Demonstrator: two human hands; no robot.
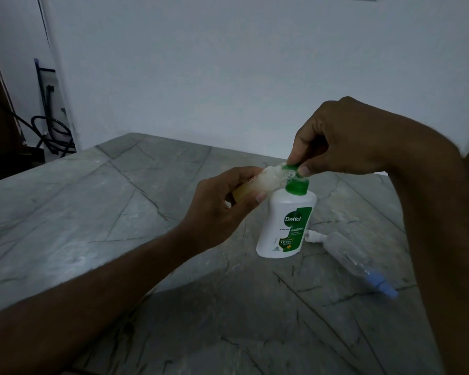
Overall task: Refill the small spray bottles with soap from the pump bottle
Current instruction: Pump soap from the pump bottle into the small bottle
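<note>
A white Dettol pump bottle (pixel 283 226) with a green collar stands upright on the grey stone table (pixel 92 212). My right hand (pixel 344 139) pinches its green pump head from above. My left hand (pixel 222 209) grips a small clear spray bottle (pixel 268 180), tilted almost level, with its open mouth right at the pump's nozzle. It holds foamy white soap near the mouth and yellowish liquid toward its base. A second small clear spray bottle (pixel 347 251) with a blue cap lies on its side to the right of the pump bottle.
A small white spray top (pixel 313 236) lies on the table between the pump bottle and the lying bottle. A pale wall stands behind the table. Black cables and a stand (pixel 52 131) sit on the floor at the far left.
</note>
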